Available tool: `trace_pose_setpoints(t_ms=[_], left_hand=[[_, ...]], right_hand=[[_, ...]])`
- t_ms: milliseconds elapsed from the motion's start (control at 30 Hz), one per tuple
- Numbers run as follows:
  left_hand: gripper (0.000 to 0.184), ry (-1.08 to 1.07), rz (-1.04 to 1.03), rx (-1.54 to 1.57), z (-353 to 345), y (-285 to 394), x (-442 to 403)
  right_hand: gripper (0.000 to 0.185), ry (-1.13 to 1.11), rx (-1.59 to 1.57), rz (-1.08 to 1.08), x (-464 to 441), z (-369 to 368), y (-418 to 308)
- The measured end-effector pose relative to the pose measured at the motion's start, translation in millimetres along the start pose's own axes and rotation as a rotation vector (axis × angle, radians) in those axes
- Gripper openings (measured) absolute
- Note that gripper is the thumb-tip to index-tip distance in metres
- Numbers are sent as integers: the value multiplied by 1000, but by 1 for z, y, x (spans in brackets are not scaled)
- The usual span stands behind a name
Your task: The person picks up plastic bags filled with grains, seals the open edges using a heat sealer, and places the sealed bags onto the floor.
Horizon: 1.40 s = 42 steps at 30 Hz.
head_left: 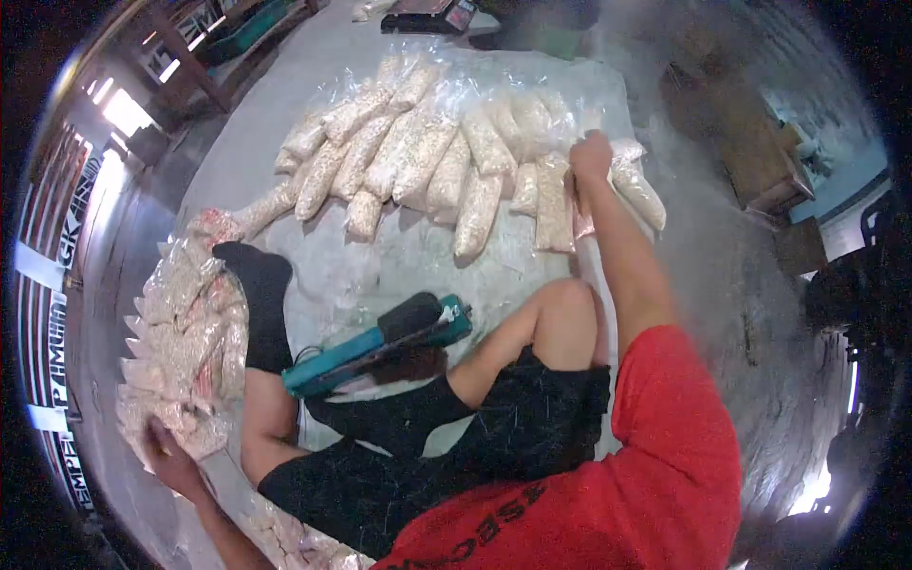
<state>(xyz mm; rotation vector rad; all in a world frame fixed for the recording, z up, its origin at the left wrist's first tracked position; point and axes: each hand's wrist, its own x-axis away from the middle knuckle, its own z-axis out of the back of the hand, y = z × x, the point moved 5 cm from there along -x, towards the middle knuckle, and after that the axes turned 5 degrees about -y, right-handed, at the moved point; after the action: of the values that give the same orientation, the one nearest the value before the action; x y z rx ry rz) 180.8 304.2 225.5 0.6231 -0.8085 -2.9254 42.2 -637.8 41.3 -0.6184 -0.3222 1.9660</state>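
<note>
Right hand (591, 155) forward, fingers curled, forearm (629, 252) trailing straight behind; left hand (174, 465) well back, leftward, fingers loosely extended.

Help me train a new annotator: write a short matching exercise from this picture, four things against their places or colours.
Things:
1. Right hand
2. Shirt
3. Left hand
4. Long device

Places or colours:
A. Teal and black
B. At the pile of packed bags on the left side
C. Near the right end of the far row of filled bags
D. Red with dark lettering

Right pairs: 1-C, 2-D, 3-B, 4-A
</note>
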Motion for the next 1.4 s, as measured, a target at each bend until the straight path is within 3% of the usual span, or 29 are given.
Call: trace_pose_setpoints(t_ms=[33, 100, 133, 233, 267, 300, 367, 400, 433, 500, 533, 600, 667, 700, 733, 833, 867, 900, 933, 1000, 1067, 1100, 1133, 1200, 1333, 1400], left_hand=[[41, -7, -172, -124, -19, 0, 34], [30, -157, -298, -207, -63, 15, 111], [27, -235, -546, -163, -87, 29, 151], [13, -628, -789, 59, -130, 127, 227], [11, -738, -777, 89, -141, 146, 241], [10, -847, -757, 117, -153, 164, 256], [18, -859, -905, 274, -165, 190, 277], [18, -848, -901, 282, -172, 198, 286], [21, -1087, -537, 567, -186, 197, 295], [25, -1290, -145, 855, -193, 227, 297], [27, -1067, -622, 949, -179, 264, 281], [36, -909, -1111, 855, -166, 310, 278], [50, -831, -1109, 726, -166, 346, 274], [59, -642, -1071, 743, -158, 363, 267], [59, -634, -1070, 738, -157, 362, 269], [73, -466, -998, 725, -164, 322, 270], [75, -749, -899, 738, -168, 281, 273], [78, -1028, -787, 742, -168, 249, 282], [72, -1066, -729, 682, -155, 231, 288], [67, -1098, -650, 611, -125, 206, 301], [41, -786, -549, 802, -95, 192, 297], [41, -774, -545, 801, -89, 186, 298], [30, -660, -458, 818, -81, 175, 295], [10, -440, -323, 898, -69, 170, 289], [7, -377, -233, 870, -58, 177, 283], [8, -418, -151, 965, -60, 175, 285]], right_hand=[[31, -100, 102, -122, -21, -8, 9], [33, -99, 109, -112, -39, -25, 17], [36, -91, 119, -97, -45, -33, 18], [44, -168, 100, -57, -46, -42, 11], [44, -180, 103, -53, -38, -40, 7], [42, -97, 32, -40, -27, -30, 3], [39, 92, -114, -4, -3, 5, -6], [35, 171, -195, 104, 15, 25, -11], [32, 247, -276, 215, 40, 49, -13], [23, 244, -321, 258, 105, 116, -43], [20, 268, -416, 346, 136, 142, -50], [15, 252, -641, 489, 193, 181, -65], [14, 161, -882, 503, 250, 209, -88], [14, 104, -992, 459, 281, 222, -102], [15, 58, -970, 560, 309, 240, -117], [14, -201, -1211, 400, 394, 249, -138], [14, -315, -1290, 320, 420, 247, -141], [14, -443, -1287, 374, 435, 246, -147], [14, -445, -1298, 383, 444, 244, -145], [19, -876, -1036, 313, 472, 214, -144], [20, -1014, -1021, 332, 492, 198, -145], [23, -1136, -995, 344, 499, 196, -153], [19, -1012, -966, 554, 496, 208, -166], [19, -1000, -969, 541, 496, 214, -177], [18, -841, -975, 448, 492, 207, -175], [19, -901, -922, 414, 494, 208, -169]])
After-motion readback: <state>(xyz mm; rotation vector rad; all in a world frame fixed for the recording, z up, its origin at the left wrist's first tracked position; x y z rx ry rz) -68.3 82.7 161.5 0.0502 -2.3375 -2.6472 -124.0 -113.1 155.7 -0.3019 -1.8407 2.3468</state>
